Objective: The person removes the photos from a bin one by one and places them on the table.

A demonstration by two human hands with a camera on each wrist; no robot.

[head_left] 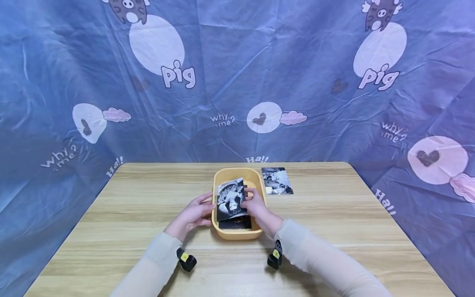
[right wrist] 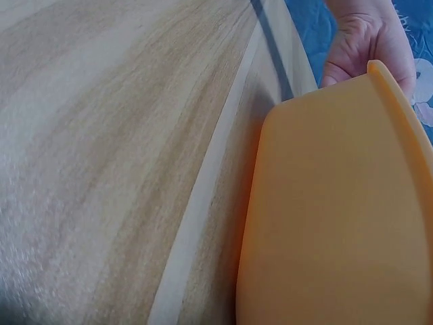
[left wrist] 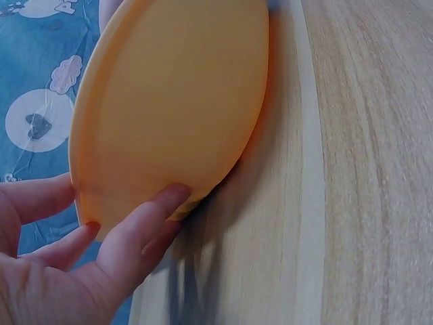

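Observation:
A yellow plastic bin (head_left: 237,235) stands near the middle of the table. My left hand (head_left: 194,212) holds its left side, with fingertips at the rim and on the outer wall (left wrist: 176,95). My right hand (head_left: 256,205) reaches in over the right rim and pinches the right edge of a black-and-white photo (head_left: 231,200), its thumb on the front. This photo is tilted up inside the bin, over a darker photo (head_left: 237,223) lying at the bottom. In the right wrist view, the bin's outer wall (right wrist: 331,203) hides the right hand's fingers.
Another black-and-white photo (head_left: 277,181) lies flat on the wooden table (head_left: 148,194), just beyond the bin's right far corner. A blue printed cloth (head_left: 237,82) hangs behind and beside the table. Both wrists wear black straps with small devices.

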